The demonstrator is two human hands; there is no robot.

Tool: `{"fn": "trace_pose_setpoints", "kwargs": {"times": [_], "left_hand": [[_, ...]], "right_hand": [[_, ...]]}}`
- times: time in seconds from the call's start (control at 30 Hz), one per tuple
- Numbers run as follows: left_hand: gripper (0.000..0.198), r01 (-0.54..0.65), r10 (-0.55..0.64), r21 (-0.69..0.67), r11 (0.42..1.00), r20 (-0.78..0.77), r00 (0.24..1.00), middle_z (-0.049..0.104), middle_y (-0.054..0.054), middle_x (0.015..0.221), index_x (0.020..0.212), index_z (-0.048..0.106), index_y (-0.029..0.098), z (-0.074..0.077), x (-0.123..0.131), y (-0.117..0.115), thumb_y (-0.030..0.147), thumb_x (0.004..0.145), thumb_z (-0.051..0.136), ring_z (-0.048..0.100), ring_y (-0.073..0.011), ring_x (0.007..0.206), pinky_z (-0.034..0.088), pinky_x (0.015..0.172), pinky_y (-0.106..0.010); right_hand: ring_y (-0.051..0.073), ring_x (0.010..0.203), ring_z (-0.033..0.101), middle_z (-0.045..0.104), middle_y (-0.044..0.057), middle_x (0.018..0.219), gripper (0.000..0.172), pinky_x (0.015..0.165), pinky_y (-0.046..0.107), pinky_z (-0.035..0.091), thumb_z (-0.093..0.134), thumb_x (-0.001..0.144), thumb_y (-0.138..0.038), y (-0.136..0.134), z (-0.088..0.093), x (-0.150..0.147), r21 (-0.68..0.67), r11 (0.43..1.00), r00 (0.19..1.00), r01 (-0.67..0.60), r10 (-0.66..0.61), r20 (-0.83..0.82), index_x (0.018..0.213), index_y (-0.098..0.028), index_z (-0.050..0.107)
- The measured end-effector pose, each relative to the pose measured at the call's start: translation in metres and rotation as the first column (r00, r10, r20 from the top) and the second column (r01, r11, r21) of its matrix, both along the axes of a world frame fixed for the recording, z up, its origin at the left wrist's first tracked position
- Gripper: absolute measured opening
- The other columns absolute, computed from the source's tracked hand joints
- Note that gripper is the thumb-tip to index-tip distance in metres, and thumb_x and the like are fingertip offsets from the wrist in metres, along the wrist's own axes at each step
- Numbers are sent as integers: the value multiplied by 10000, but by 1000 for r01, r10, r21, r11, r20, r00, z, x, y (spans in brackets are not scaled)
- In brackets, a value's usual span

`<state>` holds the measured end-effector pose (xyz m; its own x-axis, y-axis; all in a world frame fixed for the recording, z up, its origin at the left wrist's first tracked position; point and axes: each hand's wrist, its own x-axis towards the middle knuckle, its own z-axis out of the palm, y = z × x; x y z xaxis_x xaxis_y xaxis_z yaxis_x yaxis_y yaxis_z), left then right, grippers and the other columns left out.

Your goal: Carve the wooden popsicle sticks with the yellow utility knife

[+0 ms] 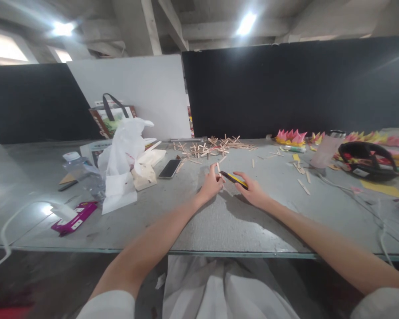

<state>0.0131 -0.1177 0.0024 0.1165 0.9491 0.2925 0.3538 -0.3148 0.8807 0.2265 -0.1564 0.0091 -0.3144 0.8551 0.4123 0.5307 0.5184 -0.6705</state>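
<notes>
My left hand (212, 183) is closed on a small wooden craft stick (218, 168), which it holds nearly upright above the table. In my right hand (251, 189) is a yellow and black utility knife (235, 179), its front end pointing left toward the stick. Knife tip and stick are very close together; whether they touch I cannot tell. Just beyond my hands lies a heap of wooden craft sticks (213, 148), several of them joined into star-like shapes.
A phone (170, 169), a white plastic bag (123, 153), a clear bottle (83, 173) and a purple power strip (75, 218) lie on the left. To the right are loose sticks (303, 187), pink paper flowers (291, 137), a frosted bottle (326, 151) and black headphones (367, 160).
</notes>
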Motion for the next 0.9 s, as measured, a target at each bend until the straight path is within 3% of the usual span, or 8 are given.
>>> {"fn": "trace_pose_setpoints", "kwargs": {"times": [0.13, 0.3, 0.6, 0.9], "left_hand": [[708, 31, -31, 13, 999, 1, 1000, 744, 9, 790, 1562, 327, 159, -1, -1, 0, 138, 898, 571, 675, -154, 564, 520, 605, -263], [711, 24, -24, 36, 999, -7, 1000, 740, 9, 785, 1560, 331, 150, -2, -3, 2, 139, 891, 572, 677, -155, 575, 526, 611, -262], [743, 13, -13, -4, 1000, 16, 1000, 745, 5, 799, 1575, 333, 181, -1, -2, 3, 172, 883, 603, 679, -168, 577, 533, 625, -282], [734, 13, -13, 2, 1000, -18, 1000, 749, -7, 801, 1570, 331, 149, 0, -2, 1, 150, 878, 574, 667, -174, 567, 521, 606, -279]], "right_hand": [[254, 898, 732, 788, 125, 1188, 525, 802, 356, 563, 520, 1017, -418, 0, 0, 1, 1, 1000, 1000, -18, 18, -10, 1484, -188, 588], [233, 786, 717, 805, 102, 1070, 537, 757, 346, 560, 497, 1043, -428, -3, 1, 0, -38, 998, 999, -40, 40, -10, 1515, -178, 550], [219, 771, 701, 802, 104, 1079, 517, 772, 347, 558, 506, 1034, -410, -2, 3, 0, -15, 998, 999, -54, 54, -4, 1484, -167, 575], [257, 992, 753, 795, 116, 1224, 433, 884, 371, 578, 501, 1033, -380, 0, 0, 0, 14, 997, 996, -82, 82, -20, 1395, -194, 649]]}}
